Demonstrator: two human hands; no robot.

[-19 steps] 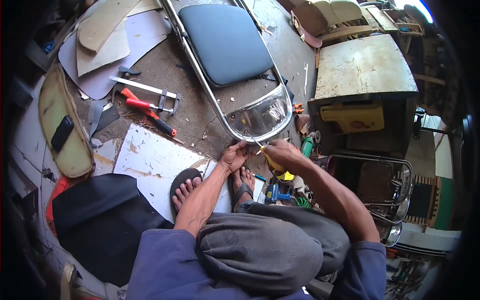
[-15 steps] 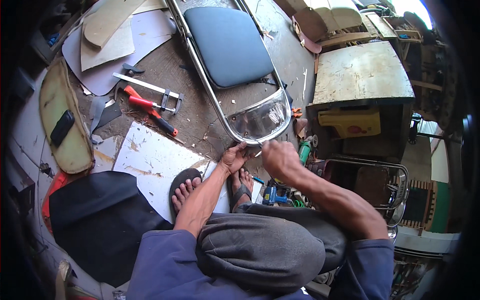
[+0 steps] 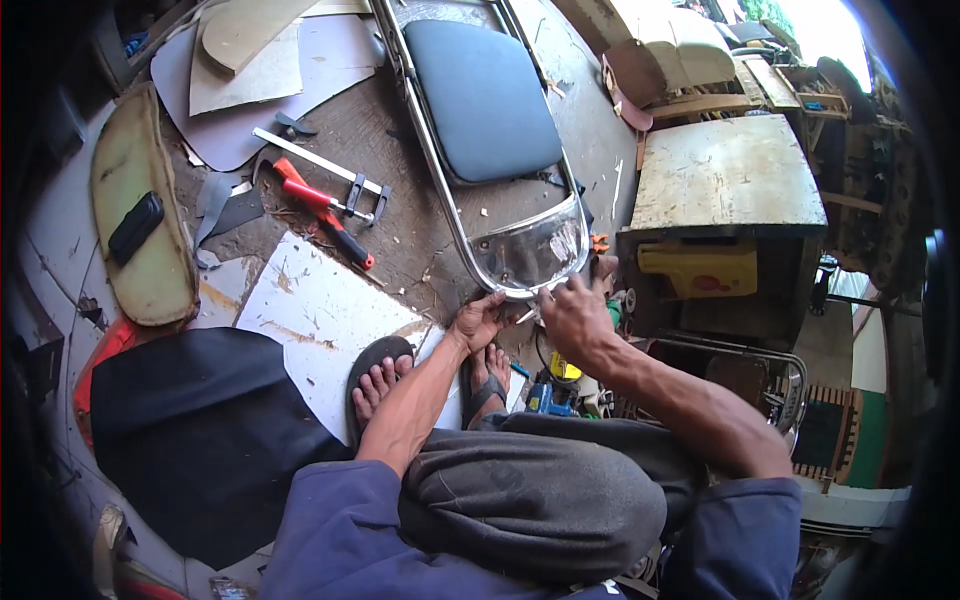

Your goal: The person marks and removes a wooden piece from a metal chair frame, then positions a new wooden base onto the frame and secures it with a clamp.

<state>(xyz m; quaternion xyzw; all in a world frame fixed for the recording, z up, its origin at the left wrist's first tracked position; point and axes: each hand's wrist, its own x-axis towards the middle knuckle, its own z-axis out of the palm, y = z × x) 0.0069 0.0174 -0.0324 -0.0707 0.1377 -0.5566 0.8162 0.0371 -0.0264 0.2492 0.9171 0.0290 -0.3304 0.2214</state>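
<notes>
Hands meet at the near chrome end of the folding chair frame [image 3: 525, 262] lying on the floor: left hand [image 3: 478, 322] braces its rim, right hand [image 3: 572, 318] closed around a small tool, type indiscernible.

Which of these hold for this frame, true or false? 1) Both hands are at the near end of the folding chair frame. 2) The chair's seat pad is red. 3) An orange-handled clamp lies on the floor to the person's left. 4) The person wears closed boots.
1) True: the left hand and right hand meet at the curved metal end of the folding chair frame.
2) False: the seat pad is blue-grey.
3) True: the orange-handled clamp lies on the floor, left of the chair.
4) False: the feet are in open sandals, toes showing.
</notes>
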